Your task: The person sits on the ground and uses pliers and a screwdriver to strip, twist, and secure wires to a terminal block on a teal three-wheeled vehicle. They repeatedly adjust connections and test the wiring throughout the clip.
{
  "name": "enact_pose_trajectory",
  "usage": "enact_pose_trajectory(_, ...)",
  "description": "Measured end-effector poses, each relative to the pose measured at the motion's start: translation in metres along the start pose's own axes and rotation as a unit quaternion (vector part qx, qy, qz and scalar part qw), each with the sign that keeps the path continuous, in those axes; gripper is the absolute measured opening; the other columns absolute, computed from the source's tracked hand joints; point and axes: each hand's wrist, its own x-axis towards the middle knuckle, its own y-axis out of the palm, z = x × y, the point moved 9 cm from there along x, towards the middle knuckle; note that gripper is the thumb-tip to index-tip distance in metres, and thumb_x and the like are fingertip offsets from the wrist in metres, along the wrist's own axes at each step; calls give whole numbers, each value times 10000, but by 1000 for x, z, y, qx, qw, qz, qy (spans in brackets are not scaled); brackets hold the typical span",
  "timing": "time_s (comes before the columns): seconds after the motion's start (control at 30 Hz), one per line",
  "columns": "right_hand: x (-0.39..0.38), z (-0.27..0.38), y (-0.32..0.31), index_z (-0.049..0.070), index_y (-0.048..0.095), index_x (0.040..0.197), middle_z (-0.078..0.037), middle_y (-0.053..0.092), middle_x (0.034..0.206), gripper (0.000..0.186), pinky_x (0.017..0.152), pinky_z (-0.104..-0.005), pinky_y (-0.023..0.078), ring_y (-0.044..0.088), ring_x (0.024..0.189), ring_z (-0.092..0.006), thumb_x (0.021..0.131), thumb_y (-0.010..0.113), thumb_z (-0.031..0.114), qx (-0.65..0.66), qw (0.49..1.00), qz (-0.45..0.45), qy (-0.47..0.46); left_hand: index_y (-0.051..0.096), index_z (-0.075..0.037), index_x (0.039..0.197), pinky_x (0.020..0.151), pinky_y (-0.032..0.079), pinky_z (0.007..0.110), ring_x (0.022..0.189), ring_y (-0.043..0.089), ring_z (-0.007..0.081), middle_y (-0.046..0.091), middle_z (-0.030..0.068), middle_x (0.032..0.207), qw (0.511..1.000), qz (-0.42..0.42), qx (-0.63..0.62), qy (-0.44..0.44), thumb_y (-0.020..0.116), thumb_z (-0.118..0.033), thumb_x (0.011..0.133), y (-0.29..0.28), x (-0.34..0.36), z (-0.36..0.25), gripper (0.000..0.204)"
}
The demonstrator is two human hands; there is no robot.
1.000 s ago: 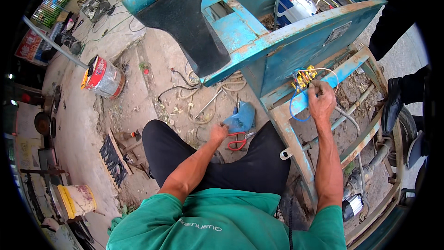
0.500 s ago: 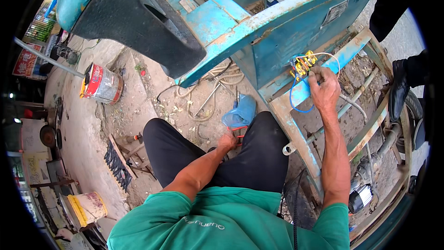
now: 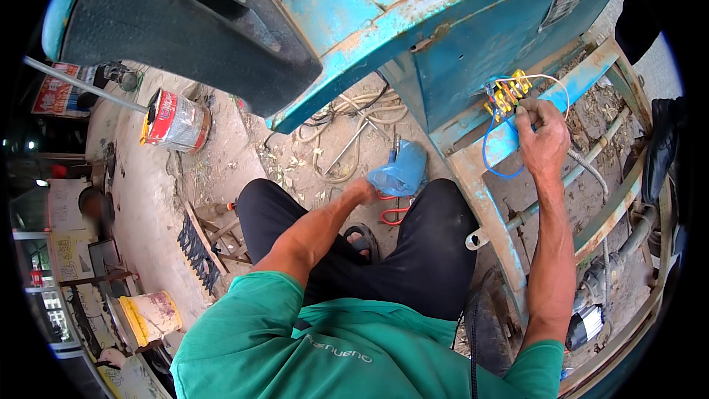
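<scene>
Overhead, crouched beside a worn blue machine frame (image 3: 473, 170).

Right hand (image 3: 545, 142) raised, fingers clenched around the wire bundle at the yellow connector cluster (image 3: 506, 94) on the frame; a blue wire (image 3: 489, 149) loops below. Left hand (image 3: 360, 192) low between the knees, touching a blue plastic bag (image 3: 402, 171); its grip cannot be told.

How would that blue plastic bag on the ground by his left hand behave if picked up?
The blue plastic bag looks thin and crumpled, so it would probably go floppy and sag. It seems light, though any contents are hidden. The left hand is next to it; its creased film may slip unless pinched.
</scene>
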Motion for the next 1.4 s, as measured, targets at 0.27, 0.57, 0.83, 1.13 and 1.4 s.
enact_pose_trajectory(0.27, -1, -7, -3, 72, 757, 951, -60, 646, 768, 112, 724, -412, 521, 640, 763, -250, 851, 753, 123, -1, 1000, 10, 18, 679, -30, 1186, 1025, 519, 534, 1209, 645, 438, 680, 244, 1265, 952, -278, -93, -93, 566, -275, 913, -97, -19, 73, 384)
enact_pose_trajectory(0.57, 1, -5, -4, 65, 758, 922, -58, 651, 762, 107, 699, -421, 509, 629, 746, -252, 825, 758, 110, -4, 1000, 0, 15, 599, -57, 1328, 1108, 444, 540, 1399, 485, 415, 492, 255, 1487, 920, -330, -146, -155, 522, -313, 985, -90, -18, 94, 435)
enact_pose_trajectory(0.83, 0, -7, -4, 76, 759, 917, -58, 656, 766, 107, 693, -414, 511, 636, 746, -251, 825, 763, 130, -15, 1000, -2, 21, 685, -60, 1263, 994, 531, 482, 1181, 674, 383, 694, 227, 1284, 978, -152, -111, -86, 648, -383, 940, -88, -24, 85, 458)
enact_pose_trajectory(1.13, -1, -11, 1, 76, 761, 973, -58, 672, 794, 137, 744, -396, 529, 659, 779, -237, 877, 744, 173, -14, 999, 15, 34, 730, -36, 1149, 918, 560, 471, 1074, 716, 388, 733, 280, 1089, 961, -245, -82, -96, 650, -316, 883, -73, -57, 68, 395)
enact_pose_trajectory(1.4, -2, -13, 4, 71, 768, 998, -60, 685, 807, 150, 769, -388, 531, 659, 791, -231, 886, 739, 167, -6, 999, 30, 43, 755, -47, 1121, 934, 559, 471, 1094, 706, 384, 738, 251, 1094, 989, -120, -74, 41, 687, -409, 898, 29, -66, -44, 431)
